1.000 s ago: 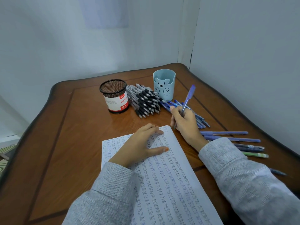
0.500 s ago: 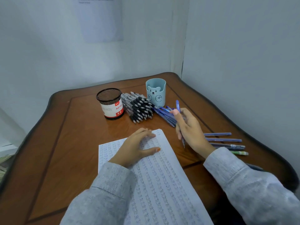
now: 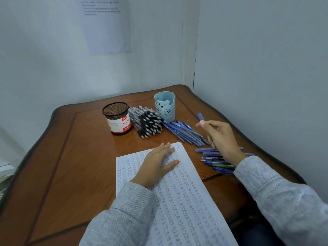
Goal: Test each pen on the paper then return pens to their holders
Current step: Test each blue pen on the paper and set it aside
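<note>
While left hand point(image 3: 158, 162) lies spread on paper point(image 3: 186, 201) | right hand point(image 3: 220, 137) pinches blue pen point(image 3: 201, 117) alongside

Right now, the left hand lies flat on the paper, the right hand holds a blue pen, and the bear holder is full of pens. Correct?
No: the head view shows none standing in the bear holder; the pens lie on the table. The left hand is flat on the paper and the right hand holds a blue pen.
</note>
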